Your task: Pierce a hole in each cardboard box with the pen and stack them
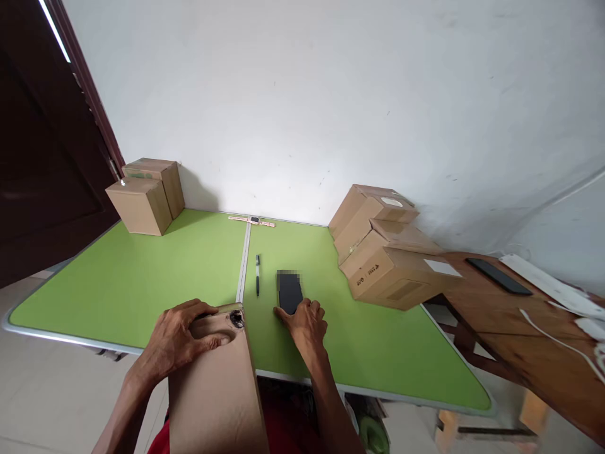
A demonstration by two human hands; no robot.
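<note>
White plaster wall backs a green bench [142, 284] with a metal rim and a metal seam running down its middle. At the near edge stands a tall brown cardboard box [215, 384], its top end level with the bench surface and its body dropping below the rim toward the person. The left hand [177, 337] lies curled over the box's top, thumb pressed into a rounded cut-out in the card, fingers wrapped round the far edge, so it grips the box. Something small and dark sits at the box's top right corner; I cannot tell what it is.

Just to the right, the right hand [306, 321] rests palm down on the bench, fingers loosely spread, fingertips touching the near end of a flat black phone [289, 291] that lies face up. It is not closed round anything. A black pen [258, 274] lies left of the phone, beside the seam and parallel to it.

Farther out, a pale ruler-like strip [250, 221] lies across the seam by the wall. Two boxes [144, 195] stand in the far left corner, and a leaning stack of boxes [385, 252] sits at the right edge. Beyond it, a wooden table [520, 328] carries another dark phone [498, 275] and white cables [553, 287].
</note>
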